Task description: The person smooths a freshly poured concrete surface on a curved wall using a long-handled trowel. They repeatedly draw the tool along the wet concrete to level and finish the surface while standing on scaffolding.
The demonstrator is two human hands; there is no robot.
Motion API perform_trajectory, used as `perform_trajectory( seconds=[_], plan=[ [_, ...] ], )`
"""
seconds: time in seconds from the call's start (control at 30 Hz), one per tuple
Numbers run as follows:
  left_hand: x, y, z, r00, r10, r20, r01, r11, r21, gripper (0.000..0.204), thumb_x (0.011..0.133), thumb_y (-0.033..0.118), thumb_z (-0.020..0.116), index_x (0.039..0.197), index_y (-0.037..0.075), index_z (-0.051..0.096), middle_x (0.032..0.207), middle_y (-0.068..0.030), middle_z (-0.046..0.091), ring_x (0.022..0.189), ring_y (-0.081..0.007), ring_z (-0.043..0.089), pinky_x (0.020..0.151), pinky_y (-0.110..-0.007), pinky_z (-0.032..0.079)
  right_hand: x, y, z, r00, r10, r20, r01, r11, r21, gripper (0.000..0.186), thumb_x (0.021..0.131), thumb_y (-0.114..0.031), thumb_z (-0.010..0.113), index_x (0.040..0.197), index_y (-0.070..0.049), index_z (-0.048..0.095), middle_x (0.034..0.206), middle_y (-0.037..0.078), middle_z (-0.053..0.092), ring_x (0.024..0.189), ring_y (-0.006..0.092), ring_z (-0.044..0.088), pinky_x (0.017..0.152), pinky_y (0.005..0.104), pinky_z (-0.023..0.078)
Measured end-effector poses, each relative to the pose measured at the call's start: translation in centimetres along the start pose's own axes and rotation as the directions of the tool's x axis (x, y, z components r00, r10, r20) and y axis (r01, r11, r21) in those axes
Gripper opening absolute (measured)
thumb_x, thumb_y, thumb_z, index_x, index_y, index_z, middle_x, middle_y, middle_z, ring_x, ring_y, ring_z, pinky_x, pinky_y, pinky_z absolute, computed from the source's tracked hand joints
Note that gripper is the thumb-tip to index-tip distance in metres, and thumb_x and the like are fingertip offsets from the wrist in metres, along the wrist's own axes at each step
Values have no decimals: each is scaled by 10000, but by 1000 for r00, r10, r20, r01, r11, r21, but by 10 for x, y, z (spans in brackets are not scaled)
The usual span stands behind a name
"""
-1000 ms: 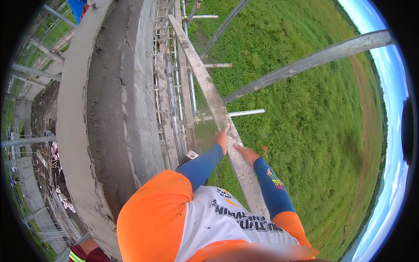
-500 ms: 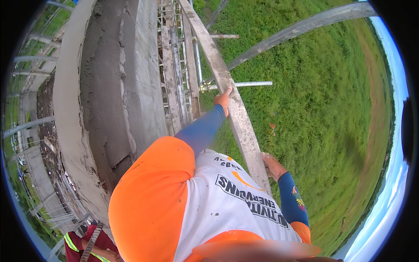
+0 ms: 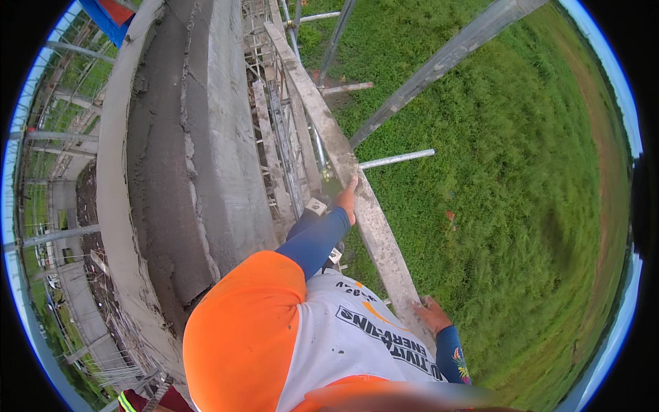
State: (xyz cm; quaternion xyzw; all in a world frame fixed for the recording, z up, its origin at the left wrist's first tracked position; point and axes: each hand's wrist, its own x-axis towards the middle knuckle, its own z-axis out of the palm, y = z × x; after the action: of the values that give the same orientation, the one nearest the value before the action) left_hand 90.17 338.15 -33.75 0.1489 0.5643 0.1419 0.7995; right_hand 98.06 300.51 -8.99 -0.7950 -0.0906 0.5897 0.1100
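Observation:
A long, straight, cement-spattered grey board runs from the upper middle down to my chest, slanting across the view. My left hand is closed around its left edge about midway, fingertips over the top. Nearer my body, my right hand is closed on the board's right edge, the underside of that grip hidden. Left of my arms curves a thick concrete wall. Beside it lies a band of dark wet mortar with a ragged ridge.
A slanted scaffold post and a horizontal pipe stand beyond the board. Narrow walkway planks lie below by my shoes. Green vegetation lies far down on the right. Another person's sleeve shows at the lower left.
The board and both hands have come closer to my body, and the board's far end now shows. Both hands keep their grip. The view has shifted, bringing my shoes into sight.

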Motion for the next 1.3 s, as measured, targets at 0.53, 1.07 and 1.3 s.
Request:
perform_trajectory(
  seconds=[0.53, 1.07, 1.3],
  plan=[
    [-25, 17, -7, 987, -137, 83, 142, 988, -57, 978, 812, 627, 783, 1568, 148, 389, 1570, -128, 430, 1398, -315, 454, 1150, -532, 366, 2, 157, 69, 885, 198, -421, -365, 856, -365, 336, 954, -358, 494, 1102, -139, 702, 973, 266, 733, 932, 476, 711, 801, 588, 563],
    [43, 314, 20, 795, 426, 432, -389, 904, -176, 1069, 881, 826, 532, 1608, 76, 303, 1592, -156, 407, 1428, -327, 423, 1166, -563, 329, 163, -249, -22, 991, -127, 44, 128, 992, -10, 834, 973, -683, 527, 1155, 113, 697, 1041, 237, 739, 960, 264, 700, 902, 384, 528],
    [3, 214, 16, 967, 38, 253, -24, 998, -55, 1074, 883, 816, 535, 1587, 31, 326, 1636, -184, 327, 1473, -318, 352, 1175, -565, 298, 350, -511, 6, 958, -193, 210, 177, 980, 94, 853, 1015, -681, 429, 1567, -31, 412, 1570, 180, 465, 1425, 280, 454, 1179, 408, 342]
  ],
)
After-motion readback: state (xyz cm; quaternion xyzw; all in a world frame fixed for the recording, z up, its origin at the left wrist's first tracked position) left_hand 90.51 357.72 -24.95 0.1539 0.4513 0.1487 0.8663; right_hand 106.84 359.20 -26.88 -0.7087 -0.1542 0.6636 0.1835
